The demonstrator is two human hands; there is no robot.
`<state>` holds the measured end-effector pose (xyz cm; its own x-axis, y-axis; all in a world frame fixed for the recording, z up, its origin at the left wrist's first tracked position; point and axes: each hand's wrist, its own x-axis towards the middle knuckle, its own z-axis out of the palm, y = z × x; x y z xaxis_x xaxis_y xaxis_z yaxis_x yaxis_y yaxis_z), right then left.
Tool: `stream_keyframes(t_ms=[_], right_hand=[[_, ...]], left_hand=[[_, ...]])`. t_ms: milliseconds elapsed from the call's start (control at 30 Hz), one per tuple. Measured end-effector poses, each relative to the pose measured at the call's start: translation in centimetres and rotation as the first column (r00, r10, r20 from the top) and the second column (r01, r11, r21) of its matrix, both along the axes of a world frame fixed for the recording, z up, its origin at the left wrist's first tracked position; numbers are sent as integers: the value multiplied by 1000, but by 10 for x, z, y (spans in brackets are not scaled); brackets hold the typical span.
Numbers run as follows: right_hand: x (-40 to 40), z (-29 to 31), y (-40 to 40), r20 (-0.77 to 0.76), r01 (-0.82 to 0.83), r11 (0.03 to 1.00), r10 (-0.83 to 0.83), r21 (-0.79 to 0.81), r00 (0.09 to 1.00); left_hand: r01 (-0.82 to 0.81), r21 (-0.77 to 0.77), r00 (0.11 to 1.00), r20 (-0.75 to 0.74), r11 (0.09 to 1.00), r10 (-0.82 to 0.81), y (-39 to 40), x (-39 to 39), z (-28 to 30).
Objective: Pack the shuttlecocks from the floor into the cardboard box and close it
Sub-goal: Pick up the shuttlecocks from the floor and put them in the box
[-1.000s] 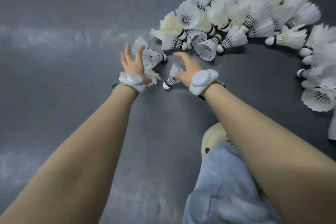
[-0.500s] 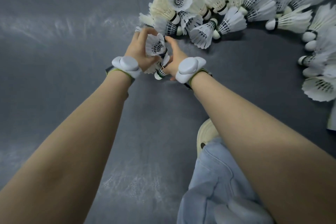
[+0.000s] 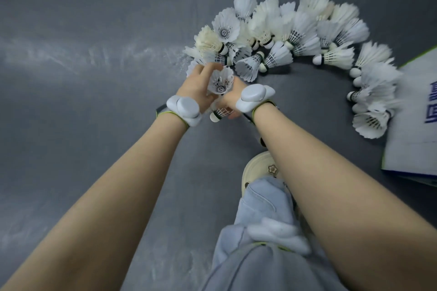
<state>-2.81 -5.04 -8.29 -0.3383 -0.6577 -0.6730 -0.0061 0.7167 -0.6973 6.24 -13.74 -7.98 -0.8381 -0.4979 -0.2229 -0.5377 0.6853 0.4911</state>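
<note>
I see a scuffed dark grey floor (image 3: pixel 82 125), white feathered shuttlecocks (image 3: pixel 290 38) arcing across upper right, my left hand (image 3: pixel 196 87) and right hand (image 3: pixel 230 99) cupping several at centre, white cardboard box (image 3: pixel 413 125) at right edge.

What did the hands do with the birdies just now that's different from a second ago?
A second ago both hands were open and apart. Now the left hand and right hand have come together, gripping a few shuttlecocks between them. The big pile still lies in its arc on the floor.
</note>
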Motion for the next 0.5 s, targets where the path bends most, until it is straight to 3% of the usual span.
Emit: stream_keyframes(t_ms=[200,500], right_hand=[[-13,95,31,-153,32,998,-40,-55,987],[-45,285,129,-412,68,964,-173,-259,894]], left_hand=[[-19,-12,996,-88,1000,18,33,-19,95],[44,-103,918,-388,994,-81,129,-56,275]])
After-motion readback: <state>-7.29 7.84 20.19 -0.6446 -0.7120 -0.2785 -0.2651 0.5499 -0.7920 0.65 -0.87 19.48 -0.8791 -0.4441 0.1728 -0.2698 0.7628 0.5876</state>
